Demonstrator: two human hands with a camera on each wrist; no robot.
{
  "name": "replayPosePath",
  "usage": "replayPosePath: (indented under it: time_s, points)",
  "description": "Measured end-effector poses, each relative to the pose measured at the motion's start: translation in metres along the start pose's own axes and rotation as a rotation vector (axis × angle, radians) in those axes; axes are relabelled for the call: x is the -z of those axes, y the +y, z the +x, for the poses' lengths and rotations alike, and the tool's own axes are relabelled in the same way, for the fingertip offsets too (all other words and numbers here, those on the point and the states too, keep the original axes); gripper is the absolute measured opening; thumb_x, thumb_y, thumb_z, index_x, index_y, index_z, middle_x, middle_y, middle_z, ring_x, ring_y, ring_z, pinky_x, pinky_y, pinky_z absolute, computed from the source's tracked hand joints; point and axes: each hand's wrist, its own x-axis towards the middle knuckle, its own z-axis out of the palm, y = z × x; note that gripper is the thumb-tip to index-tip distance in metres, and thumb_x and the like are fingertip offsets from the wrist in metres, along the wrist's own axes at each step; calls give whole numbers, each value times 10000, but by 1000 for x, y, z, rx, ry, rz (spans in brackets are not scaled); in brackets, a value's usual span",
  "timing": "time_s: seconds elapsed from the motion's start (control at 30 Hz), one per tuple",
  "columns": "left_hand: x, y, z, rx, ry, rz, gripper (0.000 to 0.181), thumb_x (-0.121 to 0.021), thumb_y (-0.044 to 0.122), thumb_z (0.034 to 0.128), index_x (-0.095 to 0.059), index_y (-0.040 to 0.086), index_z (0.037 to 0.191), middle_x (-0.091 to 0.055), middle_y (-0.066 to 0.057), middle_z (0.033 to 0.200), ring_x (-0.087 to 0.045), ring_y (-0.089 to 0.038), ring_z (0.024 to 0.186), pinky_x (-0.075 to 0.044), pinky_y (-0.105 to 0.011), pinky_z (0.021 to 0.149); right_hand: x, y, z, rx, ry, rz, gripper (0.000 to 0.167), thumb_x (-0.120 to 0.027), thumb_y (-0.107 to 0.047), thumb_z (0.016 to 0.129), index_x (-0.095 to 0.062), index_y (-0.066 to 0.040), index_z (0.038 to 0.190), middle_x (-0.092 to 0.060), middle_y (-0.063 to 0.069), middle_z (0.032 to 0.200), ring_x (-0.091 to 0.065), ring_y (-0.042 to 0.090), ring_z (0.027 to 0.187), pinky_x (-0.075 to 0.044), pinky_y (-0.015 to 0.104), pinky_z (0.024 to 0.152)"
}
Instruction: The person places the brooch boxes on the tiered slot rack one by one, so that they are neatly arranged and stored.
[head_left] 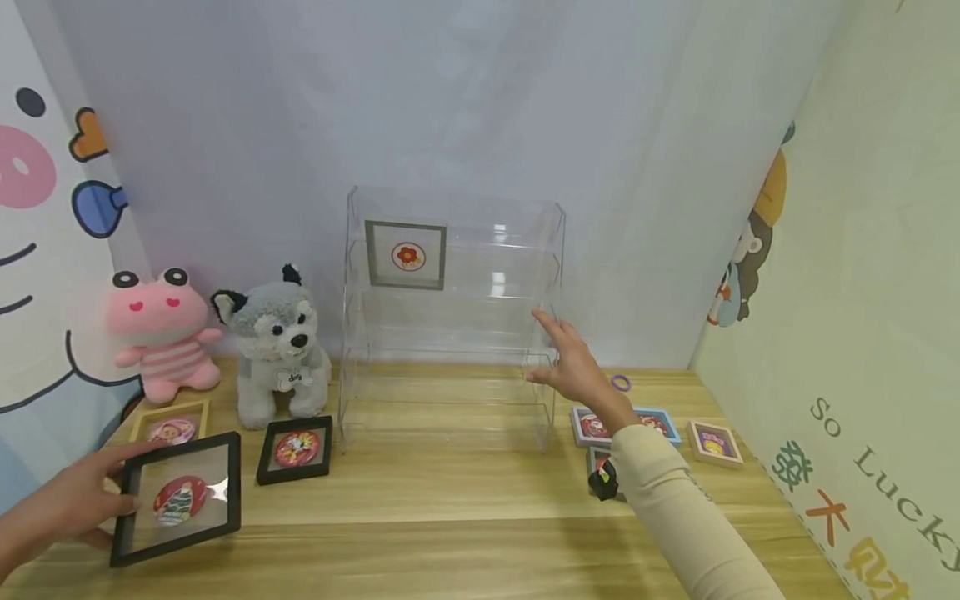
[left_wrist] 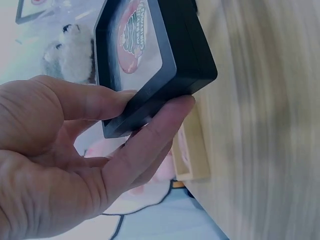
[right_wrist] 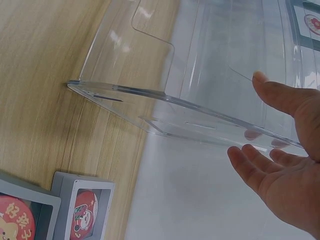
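My left hand [head_left: 78, 500] pinches the left edge of a black display frame [head_left: 234, 483]. Behind its clear window is a round red badge [head_left: 178, 500] with a Christmas tree. The left wrist view shows the thumb on the front of the frame and fingers behind it, with the frame tilted. My right hand [head_left: 573, 367] is spread beside the right side panel of a clear acrylic tiered rack [head_left: 450, 387]. In the right wrist view, thumb and fingers lie on either side of that panel; whether they touch it I cannot tell. A grey frame [head_left: 406, 285] with a red flower badge stands on an upper tier.
Left of the rack sit a pink plush toy [head_left: 168, 333] and a grey plush dog [head_left: 281, 350]. Another black frame [head_left: 327, 450] and a yellow wooden frame [head_left: 204, 417] lie near them. Several small frames, including a pink-beige one [head_left: 735, 454], and a purple ring [head_left: 621, 376] lie at right.
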Motion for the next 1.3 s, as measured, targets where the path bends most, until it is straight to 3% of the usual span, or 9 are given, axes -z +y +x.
replayPosePath:
  time_s: [0.13,0.2,0.37,0.47,0.53,0.7,0.83,1.0,1.3]
  points:
    - [-1,13,-3,-58,13,38,754,-593,-123,863,-153,-121,1475,-466,-413,1024,-665,-244,782,-604,-473,601,0,0,0,2,0,4,998,-837,-126,802,-231,-206,1591,-222,297,1591,-313,526,1425,-351,678,1077]
    - [0,19,-4,-82,23,62,821,-612,-105,864,-207,36,1564,-461,-431,1065,-654,-253,823,-604,-458,596,0,0,0,-1,-4,5,997,-833,-122,807,-226,-208,1593,-214,297,1594,-314,530,1423,-354,680,1073]
    - [2,41,-4,-196,60,65,791,-620,-110,882,-288,135,1557,-429,-437,1166,-647,-259,861,-604,-415,583,1,-1,0,0,-3,5,990,-831,-116,810,-229,-202,1591,-213,301,1592,-300,539,1427,-354,686,1070]
    - [2,58,-4,-282,93,74,726,-619,-114,882,-275,-15,1514,-336,-447,1277,-640,-258,840,-598,-381,564,1,-1,0,5,2,7,991,-832,-113,808,-231,-201,1591,-218,305,1588,-314,538,1419,-353,688,1069]
    - [2,68,-4,-328,108,83,731,-640,-93,881,-291,-2,1517,-298,-445,1344,-641,-264,848,-593,-356,554,1,-1,0,5,3,7,995,-833,-122,807,-228,-203,1592,-218,308,1587,-328,537,1412,-356,687,1067]
    - [-3,98,-3,-403,119,103,720,-658,-60,891,-312,6,1519,-429,-398,1326,-626,-182,708,-585,-317,555,1,-1,0,2,2,5,998,-835,-136,805,-225,-195,1594,-221,315,1583,-355,535,1396,-364,683,1062]
    - [-8,122,-1,-496,171,136,721,-654,-66,886,-340,37,1526,-388,-362,1393,-564,-107,611,-567,-278,535,1,-1,0,0,1,12,993,-830,-118,809,-225,-191,1593,-213,316,1586,-326,546,1409,-356,691,1063]
    - [-15,151,6,-576,276,211,710,-672,-56,880,-389,68,1519,-455,-296,1244,-531,-131,611,-540,-240,511,1,0,0,8,5,19,988,-824,-112,814,-223,-192,1594,-208,316,1587,-339,543,1402,-364,689,1058]
    - [-21,197,20,-649,339,259,656,-674,-42,888,-443,90,1488,-450,-199,1037,-529,-183,691,-460,-247,507,0,0,0,15,7,11,979,-826,-109,814,-235,-192,1590,-230,313,1580,-373,534,1385,-381,678,1054]
